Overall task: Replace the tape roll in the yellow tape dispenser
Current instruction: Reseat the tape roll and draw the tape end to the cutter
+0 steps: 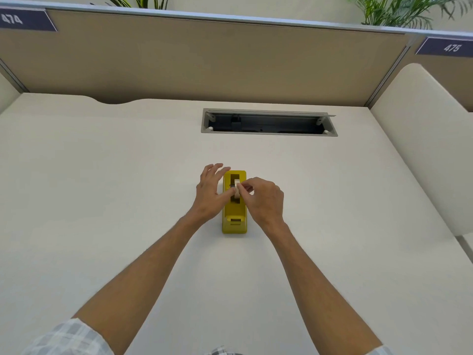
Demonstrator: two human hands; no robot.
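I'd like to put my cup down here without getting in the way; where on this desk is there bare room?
Bare desk lies left of the left hand, right of the right hand up to the side panel, and between the yellow tape dispenser and cable tray. It is crowded only around the tape roll.

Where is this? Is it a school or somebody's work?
Probably an office cubicle: a white desk with tan divider panels, number signs 474 and 475, and a cable slot in the desk.
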